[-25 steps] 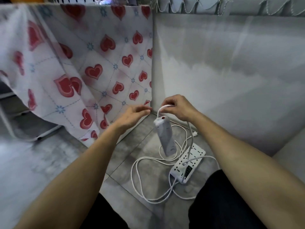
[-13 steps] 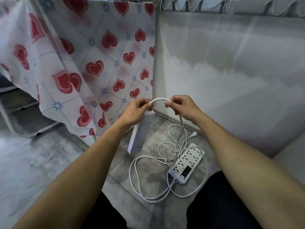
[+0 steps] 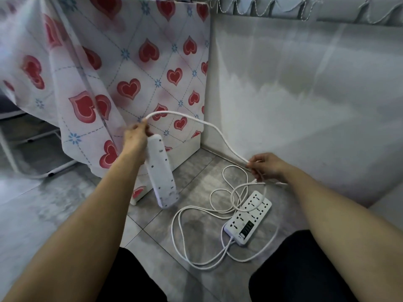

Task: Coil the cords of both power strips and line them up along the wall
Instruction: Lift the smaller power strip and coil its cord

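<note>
My left hand [image 3: 136,136] grips the top end of a narrow white power strip [image 3: 162,173], which hangs tilted above the floor. Its white cord [image 3: 202,123] arcs from that hand to my right hand [image 3: 265,165], which pinches it low by the wall's base. A wider white power strip [image 3: 248,216] with a dark panel lies flat on the grey floor tiles, sockets up. Loose white cord loops [image 3: 196,236] tangle on the floor around it.
A heart-patterned cloth [image 3: 122,68] hangs at the left over a low white piece of furniture. A pale wall [image 3: 305,94] runs along the back and right. My dark-trousered knees [image 3: 294,269] fill the bottom edge. Metal furniture legs [image 3: 54,171] stand far left.
My hands, close together on the cord before, have spread apart: the left went left with the narrow strip, the right slid down the cord toward the floor.
</note>
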### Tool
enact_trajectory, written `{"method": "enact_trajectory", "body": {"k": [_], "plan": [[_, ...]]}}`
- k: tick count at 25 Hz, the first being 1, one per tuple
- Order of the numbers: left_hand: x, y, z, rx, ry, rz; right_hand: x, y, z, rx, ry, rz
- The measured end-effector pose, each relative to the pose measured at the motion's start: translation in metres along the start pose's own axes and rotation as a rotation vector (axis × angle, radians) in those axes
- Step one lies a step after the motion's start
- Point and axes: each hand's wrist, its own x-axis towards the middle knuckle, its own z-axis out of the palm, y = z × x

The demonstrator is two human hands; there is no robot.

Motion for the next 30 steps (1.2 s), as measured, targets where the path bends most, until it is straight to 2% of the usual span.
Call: {"method": "enact_trajectory", "body": {"k": [3, 5, 10, 13, 16, 19, 23, 25, 27, 30], "plan": [[-0.016, -0.005, 0.017, 0.188, -0.239, 0.151, 0.007, -0.028, 0.009, -0.451, -0.072, -0.161], [-0.019, -0.008, 0.025, 0.217, -0.305, 0.201, 0.004, -0.049, 0.022, -0.613, -0.158, -0.247], [-0.022, -0.013, 0.032, 0.247, -0.381, 0.246, -0.017, -0.097, 0.056, -0.53, -0.33, -0.465], [-0.028, -0.015, 0.038, 0.311, -0.565, 0.26, -0.025, -0.11, 0.064, -0.393, -0.374, -0.557], [-0.032, -0.016, 0.041, 0.343, -0.663, 0.284, -0.022, -0.115, 0.068, -0.229, -0.259, -0.655], [-0.034, -0.015, 0.04, 0.235, -0.705, 0.226, -0.014, -0.109, 0.065, -0.171, -0.059, -0.667], [-0.031, -0.014, 0.041, 0.21, -0.845, 0.163, -0.012, -0.103, 0.062, -0.16, 0.027, -0.634], [-0.029, -0.015, 0.043, 0.174, -0.876, 0.177, -0.013, -0.103, 0.06, -0.262, 0.057, -0.607], [-0.027, -0.014, 0.042, 0.126, -0.816, 0.17, -0.014, -0.098, 0.051, -0.41, 0.062, -0.523], [-0.023, -0.012, 0.033, 0.076, -0.573, 0.08, -0.012, -0.081, 0.028, -0.5, 0.12, -0.38]]}}
